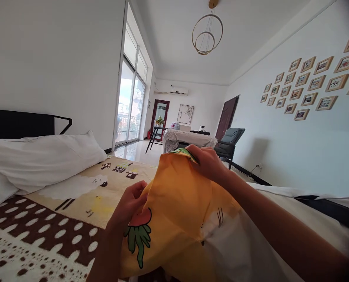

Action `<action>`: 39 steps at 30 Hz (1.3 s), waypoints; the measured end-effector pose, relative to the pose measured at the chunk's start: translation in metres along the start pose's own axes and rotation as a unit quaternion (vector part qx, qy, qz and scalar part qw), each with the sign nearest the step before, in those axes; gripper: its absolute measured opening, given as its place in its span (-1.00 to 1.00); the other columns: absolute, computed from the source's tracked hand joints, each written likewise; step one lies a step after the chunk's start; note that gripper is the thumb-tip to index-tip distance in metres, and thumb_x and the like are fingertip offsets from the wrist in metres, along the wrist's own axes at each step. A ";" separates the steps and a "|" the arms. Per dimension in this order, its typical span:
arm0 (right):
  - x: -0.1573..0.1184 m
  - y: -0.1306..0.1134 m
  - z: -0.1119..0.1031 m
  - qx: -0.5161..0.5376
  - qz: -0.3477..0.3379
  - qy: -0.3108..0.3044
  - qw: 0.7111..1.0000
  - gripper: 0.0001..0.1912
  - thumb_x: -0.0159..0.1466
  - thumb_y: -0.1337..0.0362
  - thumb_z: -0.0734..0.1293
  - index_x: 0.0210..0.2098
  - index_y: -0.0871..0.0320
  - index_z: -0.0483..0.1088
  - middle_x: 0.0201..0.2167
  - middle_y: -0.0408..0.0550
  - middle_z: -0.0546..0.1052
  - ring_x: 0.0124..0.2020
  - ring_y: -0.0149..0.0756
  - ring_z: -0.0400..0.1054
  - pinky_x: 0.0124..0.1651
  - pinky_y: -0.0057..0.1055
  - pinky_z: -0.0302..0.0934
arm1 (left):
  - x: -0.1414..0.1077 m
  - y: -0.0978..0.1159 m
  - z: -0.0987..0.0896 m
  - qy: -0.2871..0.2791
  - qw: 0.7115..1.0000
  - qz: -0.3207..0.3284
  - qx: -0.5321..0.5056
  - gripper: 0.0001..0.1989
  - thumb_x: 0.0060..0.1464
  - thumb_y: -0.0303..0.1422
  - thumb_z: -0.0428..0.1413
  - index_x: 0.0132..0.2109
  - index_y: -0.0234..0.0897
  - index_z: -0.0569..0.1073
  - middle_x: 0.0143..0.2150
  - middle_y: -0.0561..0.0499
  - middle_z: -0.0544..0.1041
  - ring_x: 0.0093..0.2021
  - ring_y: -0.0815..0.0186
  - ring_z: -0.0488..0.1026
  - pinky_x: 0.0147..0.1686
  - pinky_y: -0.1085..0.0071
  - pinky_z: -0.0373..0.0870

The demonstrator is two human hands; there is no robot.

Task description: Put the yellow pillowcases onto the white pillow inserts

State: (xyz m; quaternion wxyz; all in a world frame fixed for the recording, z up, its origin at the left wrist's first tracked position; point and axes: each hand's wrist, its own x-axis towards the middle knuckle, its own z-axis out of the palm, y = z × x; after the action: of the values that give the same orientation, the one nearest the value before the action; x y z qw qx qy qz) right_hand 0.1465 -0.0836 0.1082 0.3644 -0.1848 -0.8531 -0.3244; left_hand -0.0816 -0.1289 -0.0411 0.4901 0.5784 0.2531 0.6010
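A yellow-orange pillowcase (pixel 177 188), printed with a green-leaved radish and a white cartoon animal, is raised in front of me above the bed. My right hand (pixel 205 158) grips its upper edge, fingers folded over the far side, where some green print shows. Lower down on the left, my left hand (pixel 135 199) pinches the side of the cloth, its fingertips partly hidden. The fabric hangs in folds between both hands and spreads toward me. What is inside the pillowcase, if anything, is hidden.
Beneath lies a patterned blanket (pixel 89 207) with a sheep and brown dotted border. White pillows (pixel 48 156) rest at left by a black headboard (pixel 18 123). Beyond the bed stand a covered table (pixel 189 137) and a dark armchair (pixel 231 141).
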 end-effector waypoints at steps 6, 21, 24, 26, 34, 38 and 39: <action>0.004 -0.005 0.001 0.008 0.075 0.014 0.997 -0.85 0.27 0.24 0.16 -0.40 0.12 0.28 -0.71 -0.27 0.18 -0.67 -0.45 -0.05 -0.52 -0.50 -0.14 | -0.005 0.006 0.000 0.005 0.994 0.018 0.108 -0.65 0.05 -0.08 0.12 -0.39 -0.32 0.38 -0.57 0.14 0.27 -0.61 0.51 0.10 -0.62 0.55 0.06; 0.001 -0.006 0.001 -0.016 0.050 0.017 0.998 -0.86 0.26 0.27 0.16 -0.42 0.11 0.26 -0.71 -0.25 0.21 -0.68 -0.43 -0.04 -0.52 -0.48 -0.16 | -0.009 0.011 -0.023 -0.122 0.968 0.031 0.216 -0.82 0.01 -0.28 0.16 -0.31 -0.32 0.55 -0.33 -0.07 0.56 -0.28 0.22 0.43 -0.21 0.36 0.36; 0.002 -0.008 0.001 -0.018 0.045 0.014 0.999 -0.86 0.25 0.27 0.15 -0.42 0.11 0.27 -0.70 -0.23 0.24 -0.67 -0.43 -0.01 -0.51 -0.49 -0.16 | -0.011 0.018 -0.016 -0.158 0.956 0.044 0.244 -0.82 0.00 -0.30 0.14 -0.30 -0.29 0.57 -0.33 -0.06 0.56 -0.27 0.21 0.43 -0.18 0.35 0.38; 0.002 -0.009 0.002 -0.021 0.045 0.008 0.999 -0.85 0.26 0.26 0.15 -0.42 0.11 0.27 -0.69 -0.22 0.27 -0.66 -0.42 0.01 -0.51 -0.49 -0.16 | -0.013 0.021 -0.011 -0.162 0.951 0.048 0.258 -0.84 -0.01 -0.30 0.15 -0.32 -0.28 0.57 -0.36 -0.03 0.56 -0.28 0.20 0.43 -0.18 0.37 0.38; 0.001 -0.011 -0.001 -0.022 0.040 0.015 0.999 -0.87 0.24 0.28 0.15 -0.42 0.11 0.25 -0.68 -0.22 0.27 -0.66 -0.43 -0.01 -0.51 -0.50 -0.16 | -0.012 0.011 -0.019 -0.128 0.964 0.033 0.230 -0.76 0.07 -0.20 0.09 -0.35 -0.28 0.52 -0.41 -0.03 0.50 -0.27 0.19 0.42 -0.19 0.35 0.36; -0.001 -0.010 -0.002 -0.021 0.043 0.009 0.999 -0.90 0.21 0.31 0.15 -0.42 0.11 0.25 -0.70 -0.24 0.22 -0.67 -0.43 -0.04 -0.51 -0.50 -0.15 | -0.003 -0.013 -0.032 -0.104 0.988 0.014 0.111 -0.68 0.05 -0.10 0.12 -0.31 -0.31 0.48 -0.44 -0.03 0.47 -0.33 0.23 0.42 -0.29 0.36 0.36; -0.002 -0.009 -0.001 -0.020 0.042 0.008 0.999 -0.91 0.20 0.31 0.16 -0.42 0.10 0.25 -0.70 -0.24 0.23 -0.67 -0.43 -0.03 -0.51 -0.50 -0.15 | -0.001 -0.018 -0.032 -0.091 0.992 0.011 0.084 -0.67 0.04 -0.10 0.13 -0.30 -0.31 0.48 -0.44 -0.03 0.47 -0.35 0.24 0.42 -0.31 0.36 0.36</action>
State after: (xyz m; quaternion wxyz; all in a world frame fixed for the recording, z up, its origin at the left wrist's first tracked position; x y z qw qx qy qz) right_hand 0.1431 -0.0912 0.1038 0.3810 -0.2250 -0.8349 -0.3274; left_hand -0.1068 -0.1141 -0.0639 0.4542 0.6726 0.2508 0.5276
